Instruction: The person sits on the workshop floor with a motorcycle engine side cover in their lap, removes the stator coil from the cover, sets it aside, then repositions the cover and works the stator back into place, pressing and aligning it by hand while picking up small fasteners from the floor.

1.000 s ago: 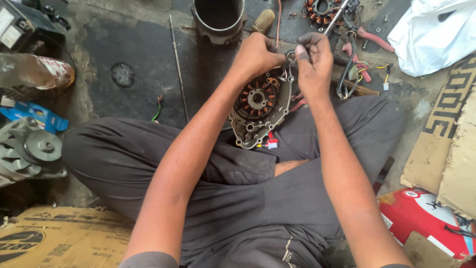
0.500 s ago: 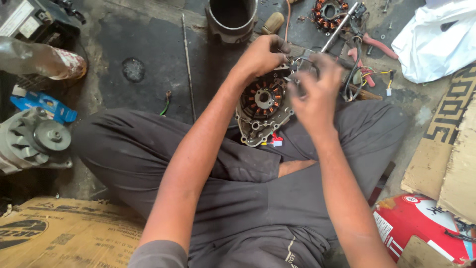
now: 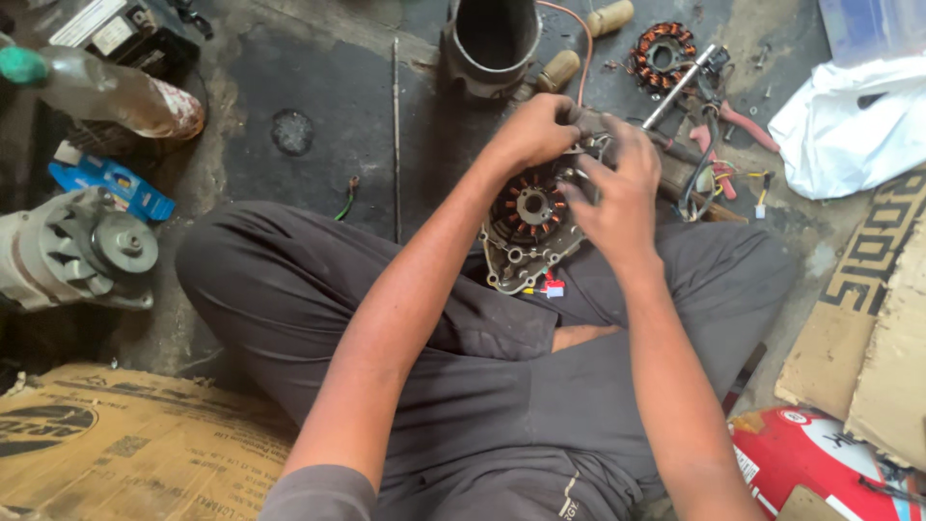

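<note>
the engine cover (image 3: 526,246) with its copper-wound stator (image 3: 529,207) rests on the person's lap, the stator seated inside — the wiring at its upper edge looks unfinished. the left hand (image 3: 531,130) curls closed on that top edge; the right hand (image 3: 617,193) pinches the wires there, fingers half bent. around lie a grimy concrete floor (image 3: 318,96), a spare stator (image 3: 661,53), pliers (image 3: 738,125), cardboard (image 3: 116,444).

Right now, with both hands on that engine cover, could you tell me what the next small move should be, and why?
Probably keep the left hand steadying the engine cover while the right hand works the wires at its upper edge. The cover only rests on the lap, tilted, and both hands crowd that edge, so letting go might let it slip.
</note>
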`<state>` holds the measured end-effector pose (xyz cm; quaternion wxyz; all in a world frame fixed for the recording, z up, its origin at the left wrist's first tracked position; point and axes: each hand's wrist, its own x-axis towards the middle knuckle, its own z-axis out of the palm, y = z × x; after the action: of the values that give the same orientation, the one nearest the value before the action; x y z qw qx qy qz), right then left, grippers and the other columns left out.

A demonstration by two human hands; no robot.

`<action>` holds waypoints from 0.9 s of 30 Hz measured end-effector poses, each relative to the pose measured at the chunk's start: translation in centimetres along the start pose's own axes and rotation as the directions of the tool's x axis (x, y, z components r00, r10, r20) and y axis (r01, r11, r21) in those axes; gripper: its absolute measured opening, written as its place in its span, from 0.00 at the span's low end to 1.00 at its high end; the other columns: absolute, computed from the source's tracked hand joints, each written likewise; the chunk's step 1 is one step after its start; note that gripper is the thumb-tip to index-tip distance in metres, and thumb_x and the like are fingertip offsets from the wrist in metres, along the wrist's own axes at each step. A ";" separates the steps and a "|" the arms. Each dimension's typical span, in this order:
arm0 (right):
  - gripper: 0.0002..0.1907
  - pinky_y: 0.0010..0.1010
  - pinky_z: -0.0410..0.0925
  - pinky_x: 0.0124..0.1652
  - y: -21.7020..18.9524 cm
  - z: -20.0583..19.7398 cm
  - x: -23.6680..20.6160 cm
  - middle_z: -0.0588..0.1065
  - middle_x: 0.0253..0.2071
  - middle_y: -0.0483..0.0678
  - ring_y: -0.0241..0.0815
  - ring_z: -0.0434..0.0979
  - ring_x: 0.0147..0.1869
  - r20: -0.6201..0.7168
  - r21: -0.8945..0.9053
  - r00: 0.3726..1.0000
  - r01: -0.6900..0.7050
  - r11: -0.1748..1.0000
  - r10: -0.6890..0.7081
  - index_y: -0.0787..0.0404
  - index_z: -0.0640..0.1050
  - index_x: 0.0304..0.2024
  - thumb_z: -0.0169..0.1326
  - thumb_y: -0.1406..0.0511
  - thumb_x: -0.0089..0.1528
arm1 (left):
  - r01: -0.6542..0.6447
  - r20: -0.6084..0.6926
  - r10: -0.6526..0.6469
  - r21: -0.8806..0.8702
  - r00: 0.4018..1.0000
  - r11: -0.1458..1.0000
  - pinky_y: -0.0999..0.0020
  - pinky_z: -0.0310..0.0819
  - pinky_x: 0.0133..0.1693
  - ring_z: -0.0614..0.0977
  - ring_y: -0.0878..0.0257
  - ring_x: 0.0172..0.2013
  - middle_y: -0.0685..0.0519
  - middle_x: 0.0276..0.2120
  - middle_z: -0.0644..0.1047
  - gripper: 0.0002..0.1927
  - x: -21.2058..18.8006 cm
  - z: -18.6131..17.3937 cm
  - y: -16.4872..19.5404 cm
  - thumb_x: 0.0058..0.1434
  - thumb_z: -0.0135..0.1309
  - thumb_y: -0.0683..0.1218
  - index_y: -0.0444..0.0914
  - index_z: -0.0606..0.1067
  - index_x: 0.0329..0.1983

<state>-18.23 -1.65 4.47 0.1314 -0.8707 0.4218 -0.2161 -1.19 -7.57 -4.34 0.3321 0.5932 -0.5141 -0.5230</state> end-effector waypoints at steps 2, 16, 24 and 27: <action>0.21 0.50 0.58 0.72 0.0 -1.1 -0.5 0.64 0.72 0.59 0.58 0.60 0.77 -0.012 0.177 0.999 -0.031 0.984 0.034 0.64 0.83 0.46 0.71 0.65 0.52 | 0.056 0.003 -0.056 0.033 0.998 0.998 0.65 0.77 0.40 0.85 0.61 0.34 0.47 0.31 0.84 0.15 -0.4 -0.2 0.4 0.54 0.62 0.51 0.35 0.81 0.37; 0.13 0.23 0.60 0.31 -0.7 -0.5 -3.1 0.69 0.31 0.45 0.30 0.64 0.31 0.184 0.463 0.916 -0.400 0.791 0.356 0.66 0.78 0.46 0.56 0.75 0.57 | 0.060 -0.109 -0.031 0.269 0.994 0.961 0.55 0.77 0.44 0.85 0.47 0.38 0.41 0.33 0.83 0.18 -1.9 -0.4 4.4 0.43 0.66 0.54 0.38 0.84 0.33; 0.14 0.29 0.61 0.30 -2.2 -0.5 -2.6 0.65 0.31 0.49 0.38 0.65 0.30 0.049 0.359 0.959 -0.278 0.891 0.279 0.68 0.76 0.44 0.50 0.75 0.54 | -0.170 0.049 0.163 0.293 0.985 0.941 0.55 0.79 0.42 0.85 0.44 0.36 0.37 0.30 0.81 0.18 -0.4 -0.9 4.0 0.46 0.63 0.52 0.32 0.81 0.31; 0.14 0.31 0.61 0.31 -2.0 -0.5 -2.6 0.64 0.31 0.50 0.39 0.64 0.31 0.041 0.359 0.968 -0.245 0.901 0.247 0.68 0.77 0.43 0.51 0.75 0.53 | -0.251 0.084 0.236 0.290 0.968 0.924 0.52 0.77 0.41 0.83 0.41 0.36 0.35 0.31 0.80 0.19 0.0 -0.3 2.6 0.49 0.62 0.52 0.30 0.79 0.32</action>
<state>-18.57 1.63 5.06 0.3140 -0.7709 0.4817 -0.2740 -1.57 -8.24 -1.83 0.2887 0.5555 -0.6645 -0.4081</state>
